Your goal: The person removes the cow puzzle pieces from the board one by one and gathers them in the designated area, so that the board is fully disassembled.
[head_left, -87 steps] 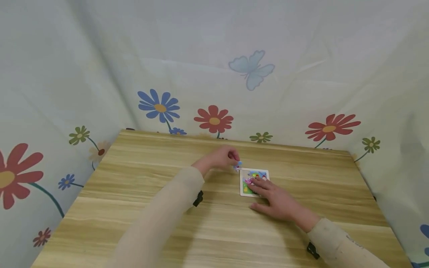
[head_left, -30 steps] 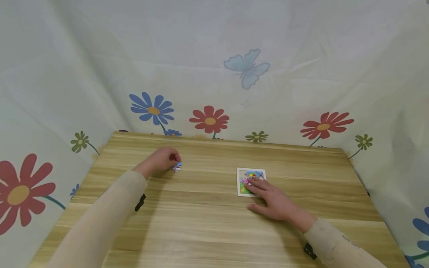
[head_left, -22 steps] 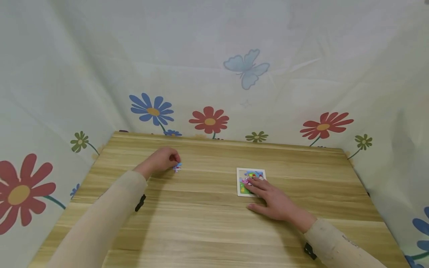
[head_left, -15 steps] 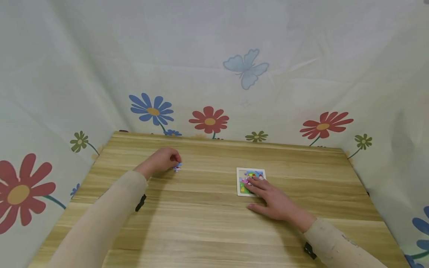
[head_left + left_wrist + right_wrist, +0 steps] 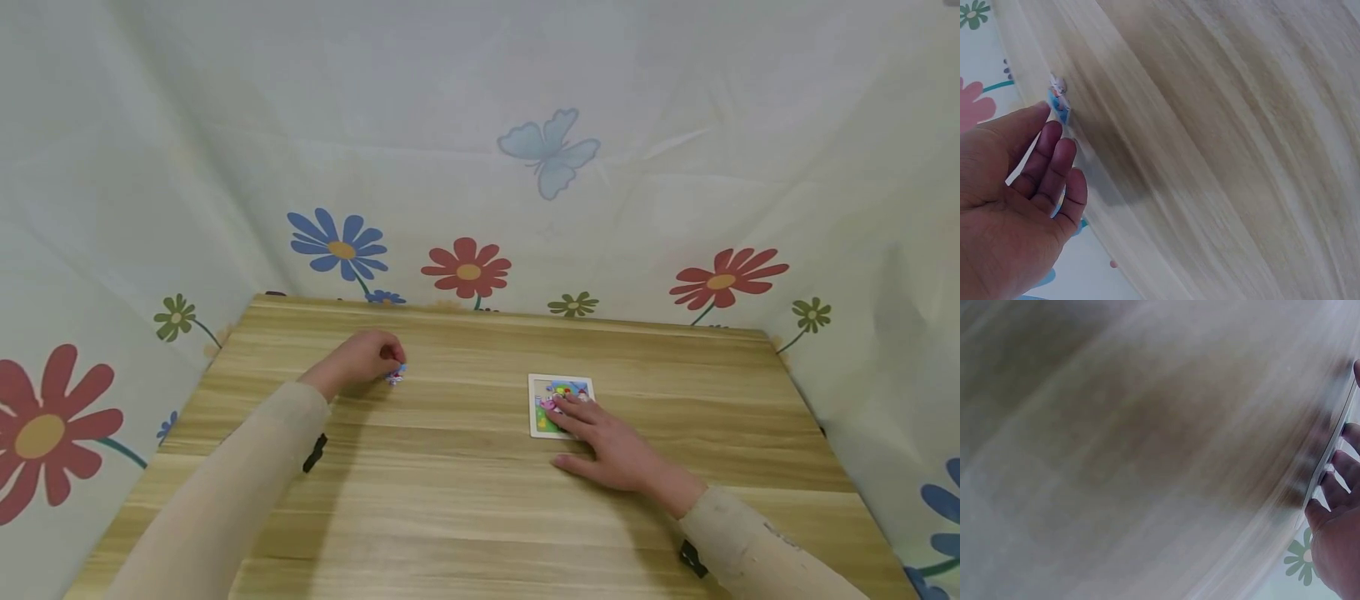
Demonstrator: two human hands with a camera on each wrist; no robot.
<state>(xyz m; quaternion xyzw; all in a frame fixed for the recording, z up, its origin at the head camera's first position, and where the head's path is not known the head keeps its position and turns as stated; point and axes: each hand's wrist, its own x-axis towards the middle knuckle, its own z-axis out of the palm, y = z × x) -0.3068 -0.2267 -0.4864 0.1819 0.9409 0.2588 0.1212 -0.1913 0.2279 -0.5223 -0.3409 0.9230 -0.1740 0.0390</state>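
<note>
Between its thumb and fingers, my left hand (image 5: 362, 357) pinches a small jigsaw puzzle piece (image 5: 395, 377) over the left part of the table. The left wrist view shows the piece (image 5: 1059, 105), blue and white with a printed picture, at the thumb tip. My right hand (image 5: 611, 450) rests with extended fingers on a small jigsaw puzzle in a white-rimmed tray (image 5: 533, 412). Its colourful picture is partly hidden under those fingers, and a bare patch shows at the upper left. Only the fingers and part of the palm of the right hand (image 5: 1338, 531) appear in the right wrist view.
A wood-grain table (image 5: 465, 500) spreads under both hands. Beyond its back and side edges hangs a pale curtain (image 5: 420, 108) printed with flowers and a butterfly. Dark straps (image 5: 315, 454) show at both wrists.
Since the earliest frame, my left hand has carried the puzzle piece leftward, away from the tray. Over the last second it has stayed there. My right hand has kept its place on the puzzle.
</note>
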